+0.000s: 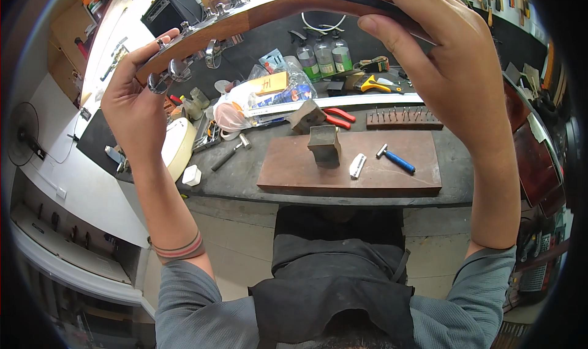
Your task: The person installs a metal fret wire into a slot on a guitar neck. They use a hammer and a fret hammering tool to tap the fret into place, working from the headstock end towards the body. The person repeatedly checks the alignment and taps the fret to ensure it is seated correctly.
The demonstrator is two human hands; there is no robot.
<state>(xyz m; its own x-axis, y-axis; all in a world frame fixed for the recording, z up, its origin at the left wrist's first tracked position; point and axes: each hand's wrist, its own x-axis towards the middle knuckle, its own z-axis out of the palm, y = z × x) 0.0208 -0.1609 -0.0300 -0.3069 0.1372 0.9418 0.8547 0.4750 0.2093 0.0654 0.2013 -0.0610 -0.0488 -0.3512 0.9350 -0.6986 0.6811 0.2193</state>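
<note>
Our left hand (138, 101) is closed around the headstock end of a wooden guitar neck (269, 12), just by the metal tuning pegs (168, 73), and our right hand (429, 49) grips the same neck further along, thumb below and fingers over its dark upper face. We hold the neck raised above the dark workbench (239, 174), well apart from it. Below, on a brown slab (392, 177), we see a small metal block (324, 146) and a blue-handled tool (397, 159), with red pliers (340, 116) near behind.
</note>
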